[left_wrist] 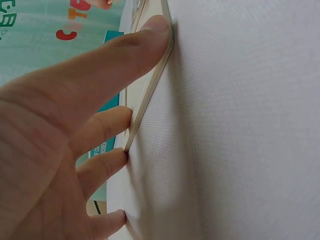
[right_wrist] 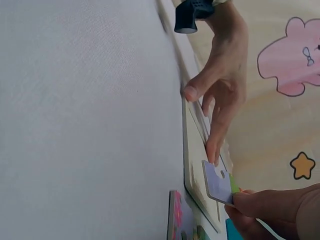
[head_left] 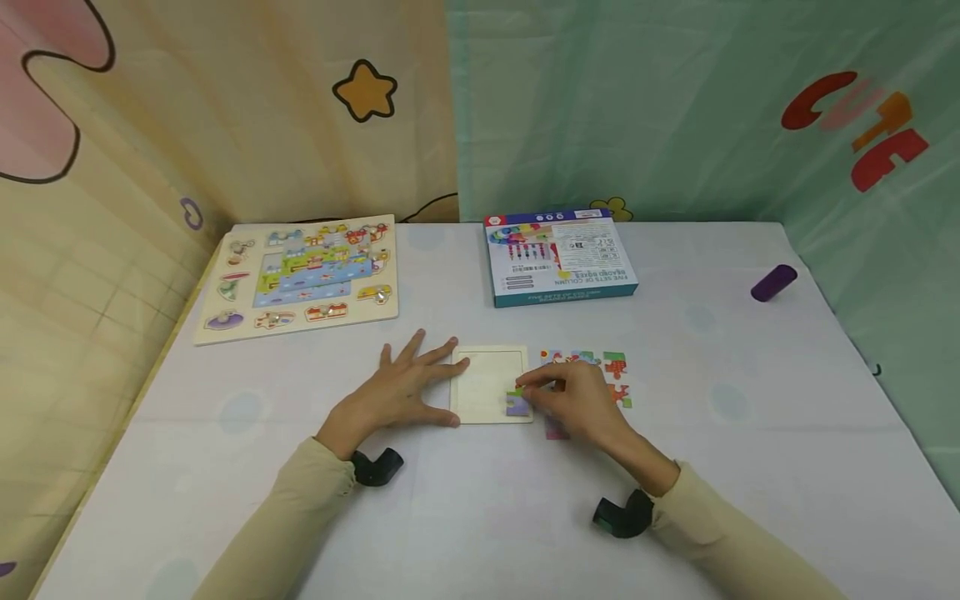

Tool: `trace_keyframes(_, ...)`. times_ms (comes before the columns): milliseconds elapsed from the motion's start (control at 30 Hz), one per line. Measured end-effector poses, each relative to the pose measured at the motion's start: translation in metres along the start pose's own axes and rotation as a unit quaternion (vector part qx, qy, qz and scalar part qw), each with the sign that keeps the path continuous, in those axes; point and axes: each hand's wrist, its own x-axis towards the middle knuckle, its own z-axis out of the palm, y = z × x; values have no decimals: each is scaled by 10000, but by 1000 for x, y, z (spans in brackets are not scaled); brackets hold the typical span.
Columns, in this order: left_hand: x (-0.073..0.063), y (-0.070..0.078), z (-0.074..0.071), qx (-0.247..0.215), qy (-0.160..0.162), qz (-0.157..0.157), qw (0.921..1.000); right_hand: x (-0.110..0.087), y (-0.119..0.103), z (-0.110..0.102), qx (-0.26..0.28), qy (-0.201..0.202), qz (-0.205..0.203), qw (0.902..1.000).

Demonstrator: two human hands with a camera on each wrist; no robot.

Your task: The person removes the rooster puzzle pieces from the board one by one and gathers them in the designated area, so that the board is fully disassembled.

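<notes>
A pale square puzzle tray (head_left: pixel 480 385) lies on the table. My left hand (head_left: pixel 393 390) has its fingers spread, with thumb and fingertips resting at the tray's left side; the left wrist view shows the thumb (left_wrist: pixel 150 37) on its edge. Between thumb and fingers, my right hand (head_left: pixel 581 404) pinches a purple and green jigsaw piece (head_left: pixel 516 406). In the right wrist view this piece (right_wrist: pixel 218 185) is tilted, over the tray's corner area. To the tray's right lie several colourful jigsaw pieces (head_left: pixel 616 367), partly hidden by my right hand.
A wooden board (head_left: pixel 216 327) with knobbed vehicle pieces and several flat puzzle pieces on it lies at the back left. Behind the tray is a boxed bead set (head_left: pixel 562 258). A dark purple cylinder (head_left: pixel 774 283) lies at the right. Printed curtains (head_left: pixel 600 108) hang behind the table.
</notes>
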Motion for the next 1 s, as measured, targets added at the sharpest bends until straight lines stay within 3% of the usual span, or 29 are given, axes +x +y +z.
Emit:
trace_keyframes(233, 1, 0, -1, -25, 19, 49, 10000, -16, 15, -28, -2, -32, 326, 9995)
trace_keyframes(600, 1, -1, 0, -27, 1, 41, 10000, -52, 45, -69, -341, 424, 914, 9943)
trace_keyframes(1000, 0, -1, 1, -84, -18, 26, 10000, -68, 63, -78, -477, 525, 1148, 9908)
